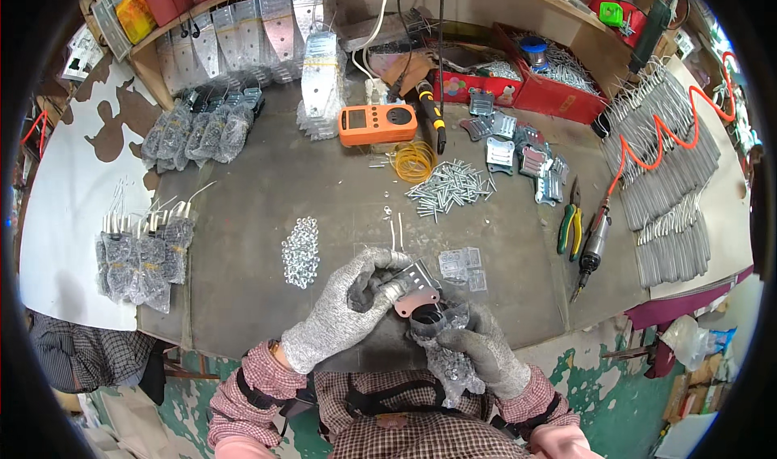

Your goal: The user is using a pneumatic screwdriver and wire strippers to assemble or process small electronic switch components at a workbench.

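In its grey work glove, my left hand (344, 309) is closed on a slotted metal bracket plate (418, 297), pinching it between thumb and fingers. My right hand (488, 352), gloved too, grips a bubble-wrapped part (455, 362) whose dark round end points up toward the plate. The plate and that dark end meet or overlap; I cannot tell whether they are joined. Just beyond the hands, a few clear labels or small bags (462, 268) lie on the table. Two thin white wires (396, 232) stick up past my left fingertips.
Nuts (300, 252) and screws (450, 189) lie in piles. Behind them are rubber bands (413, 162), an orange meter (378, 125) and metal brackets (500, 153). Pliers (571, 220) and an electric screwdriver (596, 244) lie right, near metal rods (664, 167). Bubble-wrapped parts (144, 257) sit left.
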A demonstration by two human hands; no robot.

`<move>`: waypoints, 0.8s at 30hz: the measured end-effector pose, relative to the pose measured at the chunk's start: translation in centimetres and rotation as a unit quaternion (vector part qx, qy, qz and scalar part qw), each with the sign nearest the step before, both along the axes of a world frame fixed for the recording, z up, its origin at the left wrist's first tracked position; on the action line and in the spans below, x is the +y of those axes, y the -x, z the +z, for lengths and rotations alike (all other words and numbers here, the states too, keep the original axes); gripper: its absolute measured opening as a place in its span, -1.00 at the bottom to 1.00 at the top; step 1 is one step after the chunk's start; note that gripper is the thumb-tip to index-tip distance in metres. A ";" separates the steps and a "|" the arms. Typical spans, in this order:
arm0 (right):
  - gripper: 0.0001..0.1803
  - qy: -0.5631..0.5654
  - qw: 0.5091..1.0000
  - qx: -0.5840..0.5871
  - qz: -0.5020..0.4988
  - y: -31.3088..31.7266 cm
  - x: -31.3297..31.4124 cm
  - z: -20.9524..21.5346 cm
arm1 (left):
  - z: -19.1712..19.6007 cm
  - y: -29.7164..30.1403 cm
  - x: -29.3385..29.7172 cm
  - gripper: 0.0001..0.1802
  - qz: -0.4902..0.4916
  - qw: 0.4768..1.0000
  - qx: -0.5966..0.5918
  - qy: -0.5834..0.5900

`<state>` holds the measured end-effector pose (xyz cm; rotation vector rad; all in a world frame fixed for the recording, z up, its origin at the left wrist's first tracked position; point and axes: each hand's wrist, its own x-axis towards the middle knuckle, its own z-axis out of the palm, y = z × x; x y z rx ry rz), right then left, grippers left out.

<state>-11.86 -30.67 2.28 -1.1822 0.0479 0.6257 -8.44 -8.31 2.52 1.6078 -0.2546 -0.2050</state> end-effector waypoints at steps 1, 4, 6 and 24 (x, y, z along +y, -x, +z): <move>-0.23 -0.009 1.000 0.012 0.003 0.0 -0.1 0.0 | -0.2 0.0 0.1 -0.64 -0.011 1.000 -0.004 -0.004; -0.23 -0.022 0.999 0.024 0.016 -0.1 -0.6 -0.7 | -1.1 0.2 0.4 -0.65 -0.023 1.000 -0.018 -0.008; -0.22 -0.029 0.999 0.025 0.026 -0.3 -0.8 -0.7 | -1.2 0.3 0.5 -0.66 -0.024 0.999 -0.028 -0.009; -0.21 0.399 0.813 -0.423 0.019 0.6 2.9 -2.0 | -5.4 5.5 -0.8 -0.15 -0.021 0.958 -0.167 -0.232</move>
